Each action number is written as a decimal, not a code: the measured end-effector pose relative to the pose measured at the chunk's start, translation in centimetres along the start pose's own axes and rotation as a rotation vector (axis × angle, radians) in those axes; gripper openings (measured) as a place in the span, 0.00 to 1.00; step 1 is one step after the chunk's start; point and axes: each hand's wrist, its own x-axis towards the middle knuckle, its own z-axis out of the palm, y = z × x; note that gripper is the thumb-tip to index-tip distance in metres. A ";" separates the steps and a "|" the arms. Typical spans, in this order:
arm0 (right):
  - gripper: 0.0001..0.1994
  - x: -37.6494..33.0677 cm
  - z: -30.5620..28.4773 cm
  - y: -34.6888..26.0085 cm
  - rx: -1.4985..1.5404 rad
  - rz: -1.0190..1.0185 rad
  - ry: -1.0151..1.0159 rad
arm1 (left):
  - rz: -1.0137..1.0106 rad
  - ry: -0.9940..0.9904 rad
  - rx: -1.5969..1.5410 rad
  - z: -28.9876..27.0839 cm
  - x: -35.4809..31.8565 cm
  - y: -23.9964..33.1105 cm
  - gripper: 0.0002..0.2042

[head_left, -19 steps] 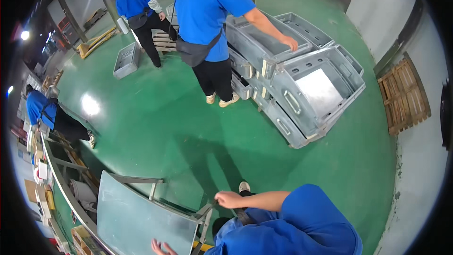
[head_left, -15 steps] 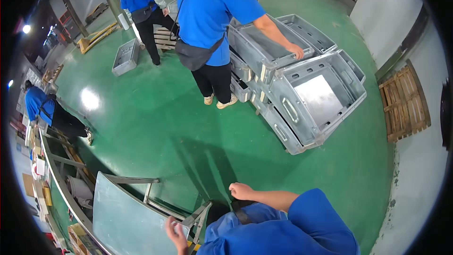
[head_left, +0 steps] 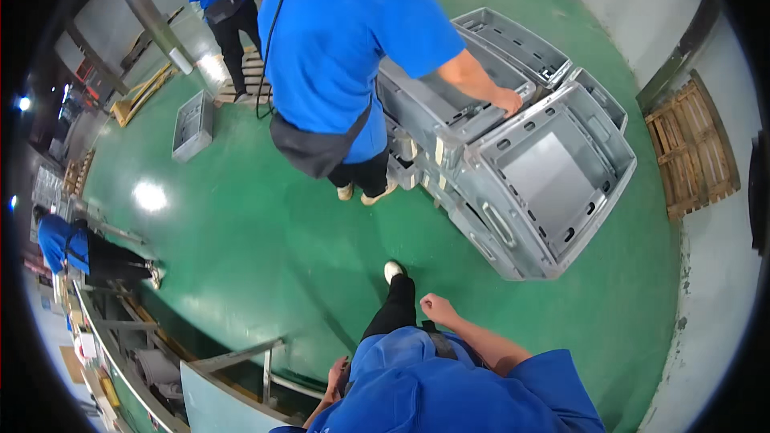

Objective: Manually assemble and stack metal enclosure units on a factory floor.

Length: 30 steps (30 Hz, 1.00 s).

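My right hand [head_left: 435, 309] hangs in front of my waist, its fingers curled in; I see nothing in it. My left hand [head_left: 337, 372] is low at my left side, beside a pale table top [head_left: 220, 402]; its fingers are partly hidden against my body. Ahead to the right stands a stack of grey plastic crates [head_left: 521, 228], well beyond both hands. The uppermost crate [head_left: 618, 176] has a bare pale bottom. A co-worker [head_left: 361, 24] in a blue shirt rests a hand on the rim of a neighbouring crate [head_left: 417, 100].
A single grey crate [head_left: 193, 140] lies on the green floor [head_left: 241, 216] near a wooden pallet [head_left: 250, 72]. Another pallet [head_left: 695, 148] leans on the right wall. Two more people are farther left. A long metal-framed bench [head_left: 128, 361] runs along the lower left.
I have stepped forward, with one foot now in view, and the crates appear closer. My left hand has drawn back from above the table top to my side. The co-worker's hand stays on the crate.
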 end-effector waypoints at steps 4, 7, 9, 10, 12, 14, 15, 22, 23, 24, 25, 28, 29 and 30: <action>0.10 7.7 -4.8 -5.3 0.190 0.139 0.097 | -0.054 -0.045 0.131 -0.3 9.0 0.8 0.18; 0.10 13.7 -7.5 -8.7 0.148 -0.033 0.295 | 0.158 -0.015 0.089 -1.9 15.8 5.9 0.18; 0.09 18.0 -8.9 -9.7 0.292 -0.063 0.339 | -0.041 -0.134 -0.110 -3.4 19.3 11.9 0.21; 0.09 19.7 -9.6 -10.6 0.456 -0.064 0.386 | -0.034 -0.123 -0.181 -4.4 20.6 15.2 0.21; 0.09 22.2 -10.6 -13.4 0.753 -0.038 0.473 | -0.033 -0.077 -0.326 -6.0 22.2 20.2 0.22; 0.09 24.4 -12.0 -16.3 1.002 0.012 0.546 | -0.040 -0.020 -0.489 -6.9 23.2 23.9 0.22; 0.11 25.8 -12.3 -16.5 1.041 0.024 0.601 | -0.036 -0.021 -0.505 -7.0 23.9 24.1 0.22; 0.19 33.0 -14.4 -15.8 1.275 0.127 0.771 | -0.113 -0.150 -0.018 -7.2 25.1 20.9 0.19; 0.16 33.3 -14.6 -16.1 1.327 0.129 0.776 | 0.044 -0.103 0.112 -6.7 24.9 17.8 0.18; 0.12 33.8 -15.0 -16.7 1.392 0.130 0.790 | 0.194 -0.036 0.257 -6.3 24.6 15.1 0.17; 0.10 34.2 -15.2 -17.5 1.443 0.127 0.802 | 0.196 -0.008 0.235 -5.9 24.0 13.8 0.17; 0.07 35.1 -15.5 -16.8 1.795 0.233 0.749 | 0.074 0.007 0.122 -5.4 24.0 15.4 0.16; 0.07 35.2 -15.4 -16.3 1.938 0.284 0.701 | 0.049 0.012 0.094 -5.3 24.6 16.1 0.16; 0.06 35.2 -16.0 -16.4 1.822 0.333 0.691 | 0.040 0.014 0.081 -5.3 25.5 17.0 0.16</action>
